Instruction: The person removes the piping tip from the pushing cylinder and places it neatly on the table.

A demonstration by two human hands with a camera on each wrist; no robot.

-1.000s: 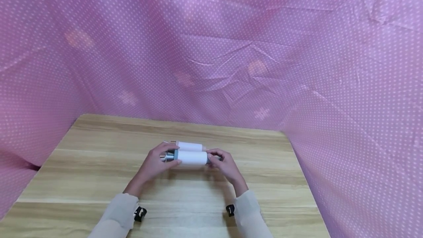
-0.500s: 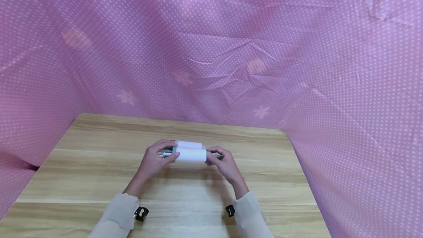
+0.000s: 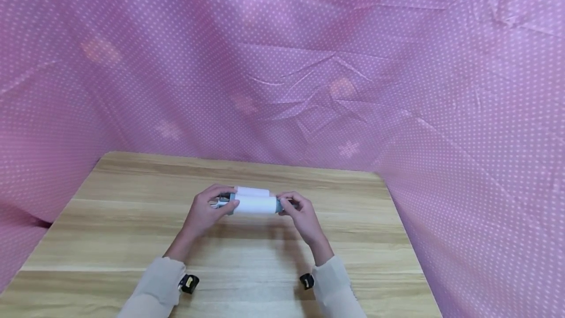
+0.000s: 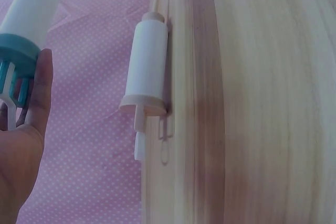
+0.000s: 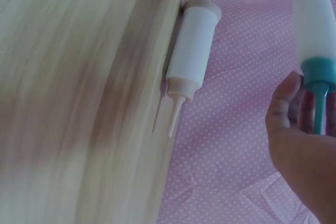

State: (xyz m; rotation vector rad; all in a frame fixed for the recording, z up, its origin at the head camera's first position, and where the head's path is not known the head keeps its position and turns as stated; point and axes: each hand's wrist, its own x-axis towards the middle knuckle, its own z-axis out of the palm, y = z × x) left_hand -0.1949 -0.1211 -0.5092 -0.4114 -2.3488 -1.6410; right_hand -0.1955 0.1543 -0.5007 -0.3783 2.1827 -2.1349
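A white cylinder with teal ends is held level above the table between both hands. My left hand grips its handle-side teal collar, thumb and fingers around it. At the other end, my right hand pinches the teal cap, from which a thin teal nozzle sticks out. Just behind lies a second white cylinder with beige ends, resting on the table; its pointed beige nozzle shows in the right wrist view.
The wood-grain table stretches around the hands. Pink dotted cloth hangs behind the table and at both sides. A black band piece sits at the left wrist, another at the right.
The teal-ended cylinder has risen slightly and moved a little away from the body in both hands. The right fingers have shifted on the teal cap, so more of it shows.
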